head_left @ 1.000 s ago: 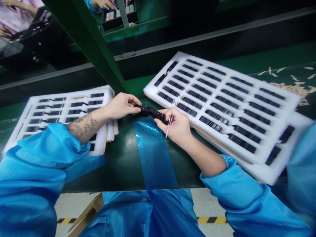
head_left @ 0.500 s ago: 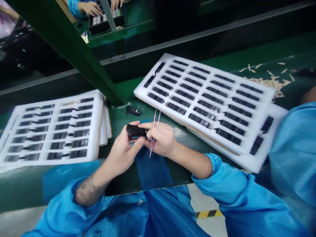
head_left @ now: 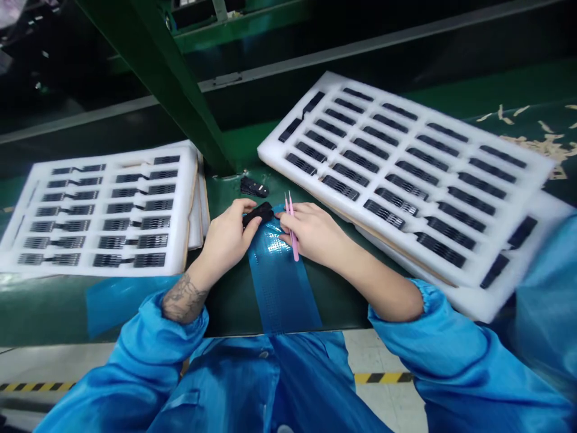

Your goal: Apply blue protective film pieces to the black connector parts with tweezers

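Note:
My left hand [head_left: 229,234] is closed round a small black plastic part [head_left: 260,213], held just above the bench. Pink tweezers [head_left: 292,231] rest in the closed fingers of my right hand [head_left: 311,231], their tips pointing away from me. The right fingertips reach the right end of the black part; whether they grip it too, I cannot make out. Below both hands a strip of blue film [head_left: 283,294] lies on the green bench. Another black part [head_left: 253,187] lies on the bench just beyond my hands.
White foam trays [head_left: 192,198] holding black comb-like parts are stacked on the left. A larger foam tray [head_left: 265,147] lies on another at the right. A green post [head_left: 180,90] rises behind. Pale scraps [head_left: 541,146] are scattered at far right. A blue sleeve [head_left: 547,313] is at the right edge.
The view has shifted, and the co-worker's hands at the top are out of sight. My hands have moved slightly apart, the black part has turned, and the tweezers are tilted differently.

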The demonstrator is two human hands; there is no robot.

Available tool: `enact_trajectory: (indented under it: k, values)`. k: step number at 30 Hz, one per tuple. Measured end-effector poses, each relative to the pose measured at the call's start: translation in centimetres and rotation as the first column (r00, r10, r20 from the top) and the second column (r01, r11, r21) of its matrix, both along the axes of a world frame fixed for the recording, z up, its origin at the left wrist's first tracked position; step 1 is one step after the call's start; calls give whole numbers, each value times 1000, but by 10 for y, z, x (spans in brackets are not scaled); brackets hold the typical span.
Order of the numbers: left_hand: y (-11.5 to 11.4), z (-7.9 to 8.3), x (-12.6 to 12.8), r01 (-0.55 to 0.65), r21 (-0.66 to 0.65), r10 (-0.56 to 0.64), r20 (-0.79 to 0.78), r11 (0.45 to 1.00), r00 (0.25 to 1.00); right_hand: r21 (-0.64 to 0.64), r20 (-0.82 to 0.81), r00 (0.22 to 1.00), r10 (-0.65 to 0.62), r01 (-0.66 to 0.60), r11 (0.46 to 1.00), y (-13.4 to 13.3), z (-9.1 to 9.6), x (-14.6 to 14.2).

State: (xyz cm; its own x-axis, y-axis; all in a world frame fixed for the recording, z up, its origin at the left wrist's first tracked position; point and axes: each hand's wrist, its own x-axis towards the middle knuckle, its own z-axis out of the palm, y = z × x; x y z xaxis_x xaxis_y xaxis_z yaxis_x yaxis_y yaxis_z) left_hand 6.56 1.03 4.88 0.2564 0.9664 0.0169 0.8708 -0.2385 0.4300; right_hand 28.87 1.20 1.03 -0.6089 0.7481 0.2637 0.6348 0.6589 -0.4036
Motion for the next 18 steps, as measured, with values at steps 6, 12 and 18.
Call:
enact_trajectory:
  k: [6,12,18]
  values:
    - [8,-16,1,109,82,-86,-241,991,967,-47,-196,980,18,-27,999,4,-14,10]
    - [8,-27,-9,258,127,-239,-143,958,960,-45,-274,961,-31,20,999,9,-16,2]
    - [10,-37,-11,327,155,-335,26,932,942,-51,-270,963,-17,3,999,13,-17,-5]
